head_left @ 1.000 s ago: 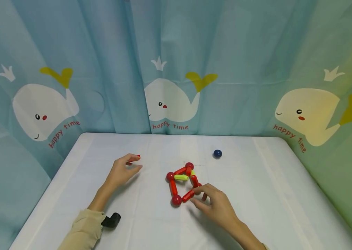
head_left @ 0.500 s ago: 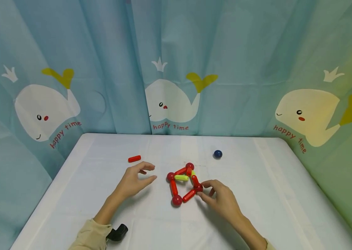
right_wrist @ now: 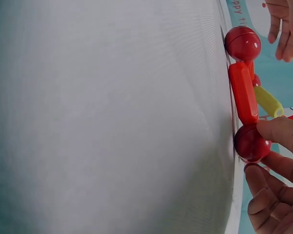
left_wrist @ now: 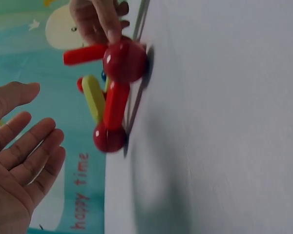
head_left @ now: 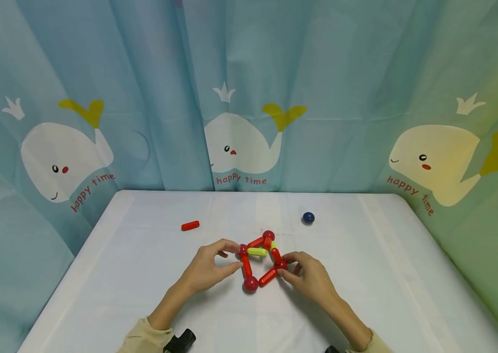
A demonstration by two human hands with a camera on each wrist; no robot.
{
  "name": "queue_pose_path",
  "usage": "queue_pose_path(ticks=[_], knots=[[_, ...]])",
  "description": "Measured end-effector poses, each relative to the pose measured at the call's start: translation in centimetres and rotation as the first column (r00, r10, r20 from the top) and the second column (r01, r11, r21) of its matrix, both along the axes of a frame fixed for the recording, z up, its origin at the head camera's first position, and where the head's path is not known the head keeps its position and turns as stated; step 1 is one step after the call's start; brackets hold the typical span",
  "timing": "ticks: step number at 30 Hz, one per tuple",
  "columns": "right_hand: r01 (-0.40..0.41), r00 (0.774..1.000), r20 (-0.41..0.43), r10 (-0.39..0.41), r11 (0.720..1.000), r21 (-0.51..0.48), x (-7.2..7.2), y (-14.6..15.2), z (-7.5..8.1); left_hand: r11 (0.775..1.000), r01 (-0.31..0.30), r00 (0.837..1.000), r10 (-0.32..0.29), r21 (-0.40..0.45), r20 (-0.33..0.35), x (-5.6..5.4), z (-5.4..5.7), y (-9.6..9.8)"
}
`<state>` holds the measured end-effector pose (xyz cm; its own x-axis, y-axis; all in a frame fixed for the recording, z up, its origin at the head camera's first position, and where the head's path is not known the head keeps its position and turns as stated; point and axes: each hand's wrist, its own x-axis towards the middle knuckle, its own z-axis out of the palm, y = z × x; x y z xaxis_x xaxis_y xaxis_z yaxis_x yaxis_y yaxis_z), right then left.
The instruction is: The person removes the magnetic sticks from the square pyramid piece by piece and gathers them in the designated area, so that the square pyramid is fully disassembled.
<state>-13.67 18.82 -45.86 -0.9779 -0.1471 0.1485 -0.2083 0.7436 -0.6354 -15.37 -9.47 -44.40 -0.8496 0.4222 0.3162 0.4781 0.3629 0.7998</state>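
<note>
- As I look over the table [head_left: 94, 279], I see a toy frame [head_left: 247, 267] of balls and sticks near the middle, well away from the far edge.
- The right hand [head_left: 312, 279] pinches the right red ball [right_wrist: 253, 144] with its thumb and fingers.
- The left hand [head_left: 209, 265] holds nothing. Its fingers are loose and a bit bent, just beside the left red ball [head_left: 243, 251], with a gap between.
- If the right hand tugged too hard, the near red stick [head_left: 268, 277] could come away from the near red ball [head_left: 250, 284]. They look very close, but I can't tell if they touch.
- The yellow stick [head_left: 256, 252] leans up from the left red ball, so a bump from the left hand might knock it over.
- If just one ball got lifted, I think the frame could fold, because its joints look weak.
- Both arms reach in from the near side and slant toward each other, hands low. Each thumb is on the near side of its hand.
- A loose red stick [head_left: 190, 225] lies toward the far left corner.
</note>
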Motion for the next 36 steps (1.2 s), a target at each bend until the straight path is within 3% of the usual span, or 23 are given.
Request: queue_pose_path(ticks=[4, 16, 24, 36], knots=[[-0.008, 1.0, 0.007, 0.008, 1.0, -0.017, -0.2, 0.1, -0.1, 0.999, 0.038, 0.999, -0.038, -0.005, 0.007, 0.0, 0.2, 1.4], [-0.023, 0.999, -0.027, 0.022, 0.998, -0.051, 0.1, 0.1, -0.4, 0.993, 0.068, 0.998, -0.068, -0.093, -0.001, -1.0, 0.9, 5.2], [-0.017, 0.999, -0.032, 0.015, 0.998, -0.055, 0.2, 0.1, -0.4, 0.984, 0.113, 0.994, -0.111, -0.136, 0.023, -1.8, 0.9, 6.3], [-0.033, 0.998, -0.06, 0.03, 0.998, -0.054, 0.4, 0.0, -0.3, 0.96, 0.109, 0.994, -0.106, -0.259, 0.026, -2.3, 0.9, 7.3]])
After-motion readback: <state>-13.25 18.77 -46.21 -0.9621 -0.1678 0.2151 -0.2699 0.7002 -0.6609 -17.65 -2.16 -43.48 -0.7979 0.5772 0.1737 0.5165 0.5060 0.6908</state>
